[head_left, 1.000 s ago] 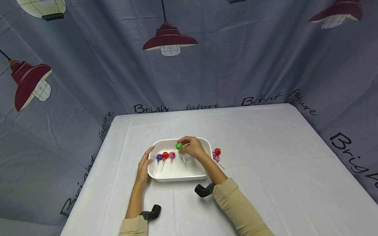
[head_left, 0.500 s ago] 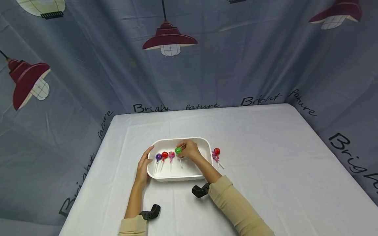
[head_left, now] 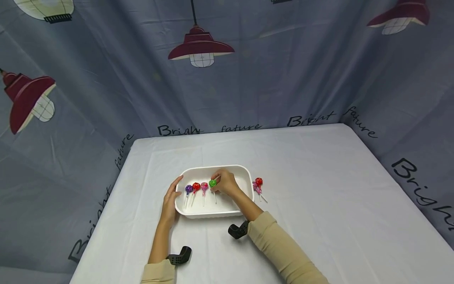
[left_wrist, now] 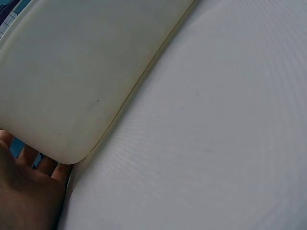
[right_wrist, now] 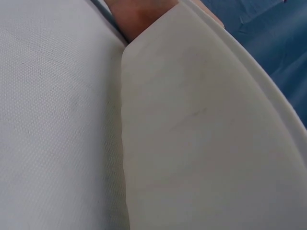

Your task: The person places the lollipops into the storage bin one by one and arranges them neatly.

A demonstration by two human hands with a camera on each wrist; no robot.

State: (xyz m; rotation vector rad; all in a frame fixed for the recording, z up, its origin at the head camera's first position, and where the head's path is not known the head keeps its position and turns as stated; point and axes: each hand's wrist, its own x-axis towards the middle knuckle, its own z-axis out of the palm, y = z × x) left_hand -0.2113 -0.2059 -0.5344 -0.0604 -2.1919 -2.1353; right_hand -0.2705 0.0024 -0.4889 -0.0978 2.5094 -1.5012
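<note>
In the head view, soft, even light leaves the worktop pale and bright out to its far corners, while the backdrop beyond its far edge is dimmer and unevenly shaded; wide-angle stretch enlarges the lettering past the right edge. A faint shadow lies under the near side of the tray. Both wrist views are duller and greyer, the tray's wall smooth and low in detail, with a soft dark band along its base
</note>
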